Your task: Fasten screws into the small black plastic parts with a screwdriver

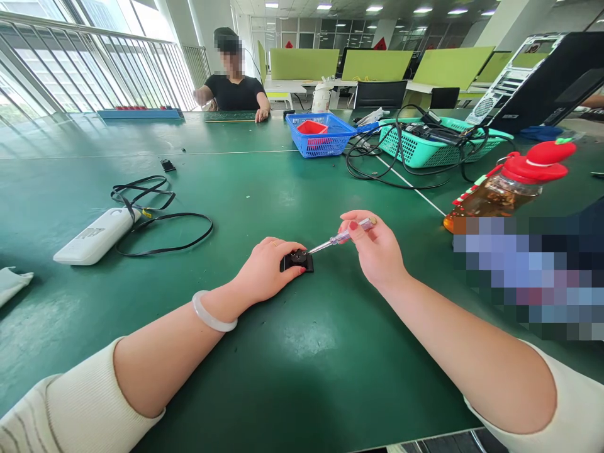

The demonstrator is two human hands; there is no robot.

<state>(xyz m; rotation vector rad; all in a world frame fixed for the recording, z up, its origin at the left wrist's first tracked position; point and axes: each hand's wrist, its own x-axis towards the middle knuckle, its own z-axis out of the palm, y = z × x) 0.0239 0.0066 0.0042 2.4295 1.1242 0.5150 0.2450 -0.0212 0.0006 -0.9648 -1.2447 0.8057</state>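
Note:
My left hand (270, 269) is closed around a small black part (299, 257) with a round raised middle, pinning it against the green table (292, 377). Thumb and forefinger grip it from its near and far sides. Between the fingers of my right hand (377, 248) is a screwdriver (343, 236) with a clear handle. It slants down to the left, and its metal tip meets or nearly meets the top of the black part; exact contact is too small to make out.
Left lies a white power bank (97, 238) with a looped black cable (165, 251). Farther back stand a blue basket (323, 148) and a teal basket (415, 154) with tangled cables. A red-lidded bottle (504, 189) is at right. Another person (238, 94) sits across the table.

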